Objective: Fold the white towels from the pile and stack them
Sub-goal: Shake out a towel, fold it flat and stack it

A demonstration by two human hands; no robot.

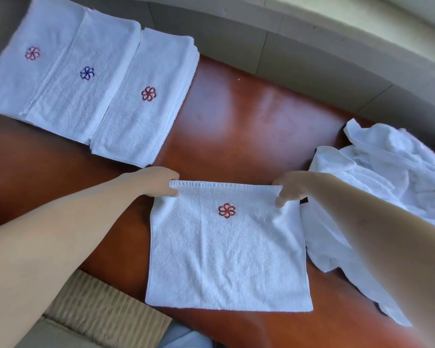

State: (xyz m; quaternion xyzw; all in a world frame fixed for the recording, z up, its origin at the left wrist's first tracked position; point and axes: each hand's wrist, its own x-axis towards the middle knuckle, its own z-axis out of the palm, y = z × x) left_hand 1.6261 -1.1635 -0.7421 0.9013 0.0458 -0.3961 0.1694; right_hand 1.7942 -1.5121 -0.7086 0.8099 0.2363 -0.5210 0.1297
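White towel [226,249] flat on table [236,116], left hand [158,180], right hand [290,188] pinching far corners

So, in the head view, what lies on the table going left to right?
Folded stack with faded red logo → stack with blue logo → stack with red logo → left hand → towel being folded → right hand → unfolded pile.

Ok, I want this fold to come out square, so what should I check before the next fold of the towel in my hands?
1. Left hand pinches the towel at its far left corner: ok.
2. Right hand pinches the far right corner: ok.
3. Far edge taut and straight: ok.
4. Cloth flat on the table: ok, light wrinkles.
5. Unfolded pile clear of the towel: not ok, it touches the right side.
6. Stacks tidy: ok.
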